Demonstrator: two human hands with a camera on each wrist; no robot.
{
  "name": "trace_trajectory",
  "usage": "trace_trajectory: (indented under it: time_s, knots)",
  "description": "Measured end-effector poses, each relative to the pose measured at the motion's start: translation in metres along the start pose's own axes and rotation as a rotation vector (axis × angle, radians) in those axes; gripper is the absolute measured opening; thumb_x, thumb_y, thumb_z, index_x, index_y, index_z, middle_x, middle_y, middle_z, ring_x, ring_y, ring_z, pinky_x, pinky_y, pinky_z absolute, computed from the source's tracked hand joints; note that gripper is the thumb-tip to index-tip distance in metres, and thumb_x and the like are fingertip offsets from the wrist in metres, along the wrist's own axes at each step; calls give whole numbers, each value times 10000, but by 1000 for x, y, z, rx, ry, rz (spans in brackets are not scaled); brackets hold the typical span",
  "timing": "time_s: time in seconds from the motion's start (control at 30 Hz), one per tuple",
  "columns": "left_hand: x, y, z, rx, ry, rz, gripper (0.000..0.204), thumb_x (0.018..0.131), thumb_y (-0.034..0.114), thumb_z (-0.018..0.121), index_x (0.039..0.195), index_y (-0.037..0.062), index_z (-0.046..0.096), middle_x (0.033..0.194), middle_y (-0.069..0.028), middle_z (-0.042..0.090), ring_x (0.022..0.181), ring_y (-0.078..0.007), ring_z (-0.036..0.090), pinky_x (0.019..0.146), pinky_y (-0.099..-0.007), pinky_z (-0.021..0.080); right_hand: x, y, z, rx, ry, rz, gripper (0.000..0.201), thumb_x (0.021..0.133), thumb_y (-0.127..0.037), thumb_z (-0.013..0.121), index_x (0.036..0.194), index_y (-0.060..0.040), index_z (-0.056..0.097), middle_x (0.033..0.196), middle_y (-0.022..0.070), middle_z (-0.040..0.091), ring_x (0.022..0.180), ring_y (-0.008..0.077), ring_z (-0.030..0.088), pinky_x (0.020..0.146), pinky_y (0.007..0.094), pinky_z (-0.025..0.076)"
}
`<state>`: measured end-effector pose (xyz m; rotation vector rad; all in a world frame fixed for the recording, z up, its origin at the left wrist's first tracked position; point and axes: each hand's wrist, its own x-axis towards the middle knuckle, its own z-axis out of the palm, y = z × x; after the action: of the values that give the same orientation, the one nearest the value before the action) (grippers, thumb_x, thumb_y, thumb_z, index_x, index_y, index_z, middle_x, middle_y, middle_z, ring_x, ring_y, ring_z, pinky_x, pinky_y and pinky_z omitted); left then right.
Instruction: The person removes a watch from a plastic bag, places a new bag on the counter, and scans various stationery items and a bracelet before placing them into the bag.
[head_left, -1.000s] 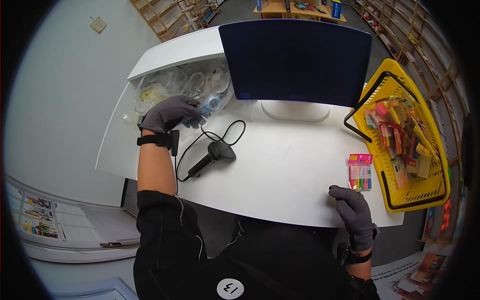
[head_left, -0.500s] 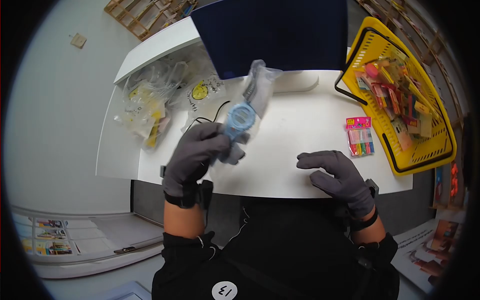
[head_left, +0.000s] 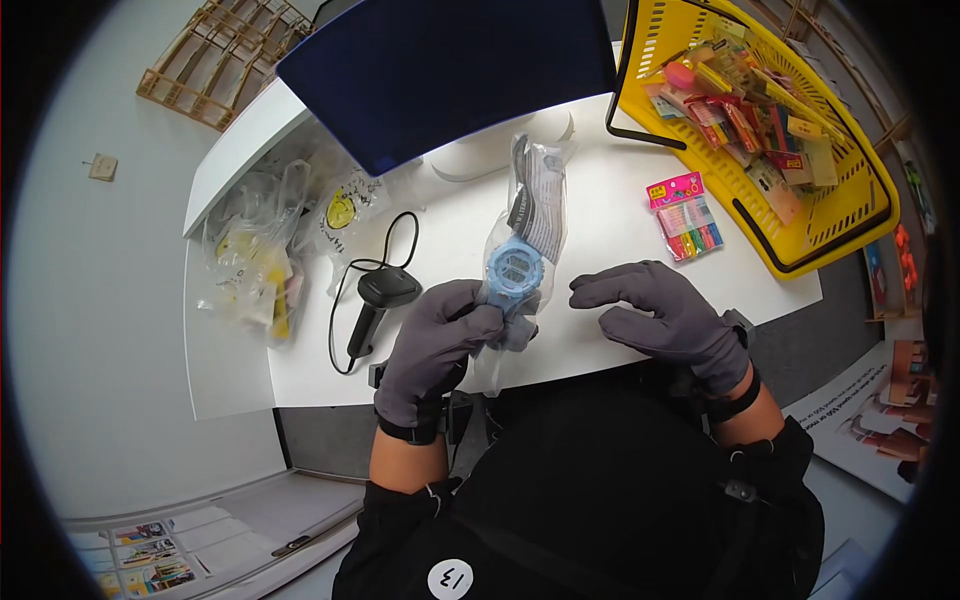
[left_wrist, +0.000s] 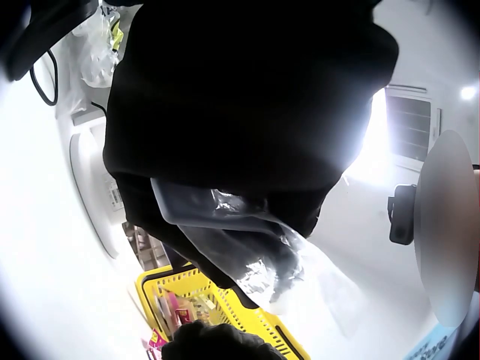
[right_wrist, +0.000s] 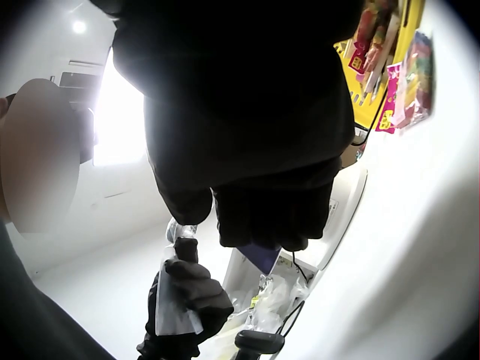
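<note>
A light blue digital wristwatch (head_left: 513, 270) in a clear plastic sleeve is held up over the front of the white counter (head_left: 465, 225), its display facing up. My gloved left hand (head_left: 432, 350) pinches it between thumb and fingers by its lower strap. In the left wrist view the clear sleeve (left_wrist: 259, 262) sticks out past the dark glove. To the right of the watch, my gloved right hand (head_left: 665, 320) hovers apart from it, fingers loosely extended and holding nothing. A black handheld barcode scanner (head_left: 388, 290) lies left of the watch, its cable looped behind it.
A pink-topped pack of coloured sticks (head_left: 685, 218) lies on the counter's right. Beyond it stands a yellow shopping basket (head_left: 878, 215) holding several packaged items. A dark monitor (head_left: 450, 80) stands at the back. Clear plastic bags (head_left: 250, 235) with yellow smileys crowd the left side.
My left hand has brought the wristwatch from beside the plastic bags rightward and toward my body. My right hand has risen from the front edge over the counter. The head view has shifted.
</note>
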<state>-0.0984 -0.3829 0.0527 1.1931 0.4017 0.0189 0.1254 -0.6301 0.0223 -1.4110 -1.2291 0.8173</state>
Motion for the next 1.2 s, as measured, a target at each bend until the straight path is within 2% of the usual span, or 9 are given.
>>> trace_trajectory:
  time_s: [0.7, 1.2]
  knots:
    - [2, 4, -3, 53, 70, 26, 504, 1069, 213, 796, 1428, -125, 692, 1244, -208, 821, 1074, -285, 834, 994, -425, 670, -4, 9, -3, 7, 45, -2, 337, 970, -67, 760, 1301, -34, 815, 1334, 178, 823, 1302, 331, 773, 1133, 450, 596]
    - [10, 1, -1, 100, 133, -2, 470, 1096, 235, 767, 1404, -116, 715, 1152, -165, 836, 1017, -232, 815, 948, -361, 634, -3, 14, -6, 5, 26, 29, 339, 970, -59, 749, 1301, -32, 819, 1336, 177, 824, 1311, 329, 769, 1141, 442, 594]
